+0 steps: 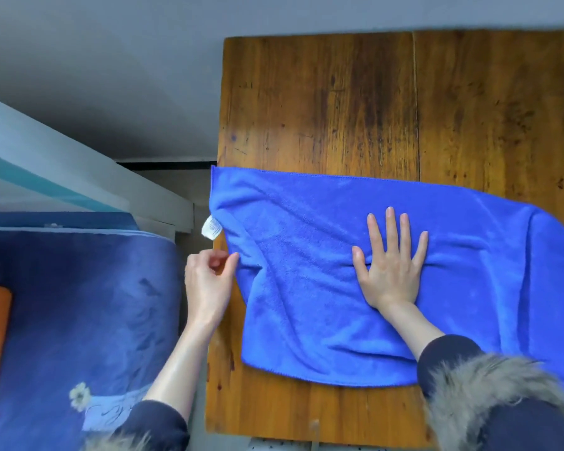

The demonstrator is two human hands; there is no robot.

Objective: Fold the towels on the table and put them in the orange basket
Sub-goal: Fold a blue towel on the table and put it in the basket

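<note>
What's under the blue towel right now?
The wooden table shows around the blue towel. The right hand presses flat on top. Anything under the cloth is covered; no bulge shows.

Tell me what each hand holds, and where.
Left hand pinches the blue towel at its left edge, below the white tag. Right hand presses flat mid-towel, gripping nothing.
</note>
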